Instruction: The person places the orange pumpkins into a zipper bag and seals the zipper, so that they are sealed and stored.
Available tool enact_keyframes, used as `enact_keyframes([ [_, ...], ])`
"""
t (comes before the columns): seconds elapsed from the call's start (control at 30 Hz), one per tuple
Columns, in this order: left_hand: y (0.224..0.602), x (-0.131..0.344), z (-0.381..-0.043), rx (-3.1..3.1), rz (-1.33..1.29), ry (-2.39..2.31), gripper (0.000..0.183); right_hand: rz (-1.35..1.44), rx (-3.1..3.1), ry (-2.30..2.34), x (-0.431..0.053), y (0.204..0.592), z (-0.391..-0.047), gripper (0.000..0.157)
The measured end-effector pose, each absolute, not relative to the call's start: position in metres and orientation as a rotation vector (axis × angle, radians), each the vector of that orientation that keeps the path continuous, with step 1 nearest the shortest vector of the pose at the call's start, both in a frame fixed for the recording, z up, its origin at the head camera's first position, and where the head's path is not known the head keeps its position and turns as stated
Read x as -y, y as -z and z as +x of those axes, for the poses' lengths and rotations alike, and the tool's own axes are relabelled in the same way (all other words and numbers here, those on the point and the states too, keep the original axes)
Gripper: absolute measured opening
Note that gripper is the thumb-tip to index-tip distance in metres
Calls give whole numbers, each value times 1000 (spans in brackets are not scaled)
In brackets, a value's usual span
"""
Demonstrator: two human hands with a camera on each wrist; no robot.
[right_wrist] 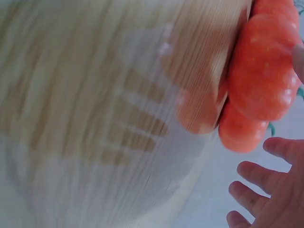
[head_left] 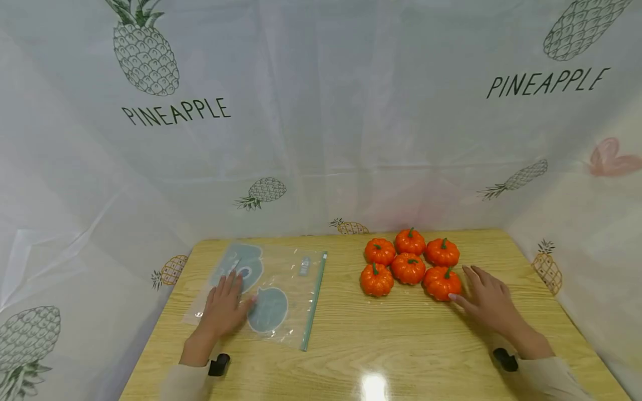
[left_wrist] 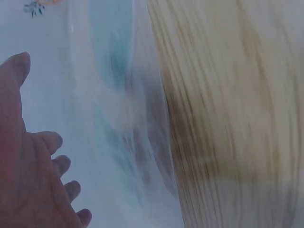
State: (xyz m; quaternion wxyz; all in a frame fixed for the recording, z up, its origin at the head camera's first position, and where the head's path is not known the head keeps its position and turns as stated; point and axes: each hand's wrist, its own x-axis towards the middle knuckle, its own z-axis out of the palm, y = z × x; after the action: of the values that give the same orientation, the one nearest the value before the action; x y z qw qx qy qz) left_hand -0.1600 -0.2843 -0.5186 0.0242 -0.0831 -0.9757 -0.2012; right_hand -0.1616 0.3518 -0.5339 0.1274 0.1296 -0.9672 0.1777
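Observation:
A clear zip bag (head_left: 296, 289) with pale blue printed shapes and a green slider strip on its right side lies flat on the table's left half. Over its left part is my left hand (head_left: 224, 305), fingers extended and holding nothing; the left wrist view shows the hand (left_wrist: 38, 175) apart from the bag (left_wrist: 114, 47). Several small orange pumpkins (head_left: 408, 268) with green stems sit in a cluster right of centre. My right hand (head_left: 489, 301) is beside the front right pumpkin (head_left: 441, 283), its thumb close to the pumpkin and its fingers spread. Whether the thumb touches it, I cannot tell.
Both hands are over a light wooden table (head_left: 341, 334). A white curtain (head_left: 351, 111) printed with pineapples hangs behind the table and along both sides. Dark wrist cameras show at the left cuff (head_left: 188, 381) and the right cuff (head_left: 546, 376).

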Motion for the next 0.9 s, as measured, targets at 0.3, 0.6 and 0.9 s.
enact_keyframes([
  [0.3, 516, 251, -152, 2953, -358, 637, 78, 408, 2777, -450, -332, 530, -163, 82],
  [0.6, 518, 215, -142, 2999, -443, 614, 79, 351, 2846, -440, -319, 526, -164, 84],
  [0.9, 519, 185, -133, 3045, -544, 555, 82, 325, 2868, -410, -314, 525, -165, 88],
])
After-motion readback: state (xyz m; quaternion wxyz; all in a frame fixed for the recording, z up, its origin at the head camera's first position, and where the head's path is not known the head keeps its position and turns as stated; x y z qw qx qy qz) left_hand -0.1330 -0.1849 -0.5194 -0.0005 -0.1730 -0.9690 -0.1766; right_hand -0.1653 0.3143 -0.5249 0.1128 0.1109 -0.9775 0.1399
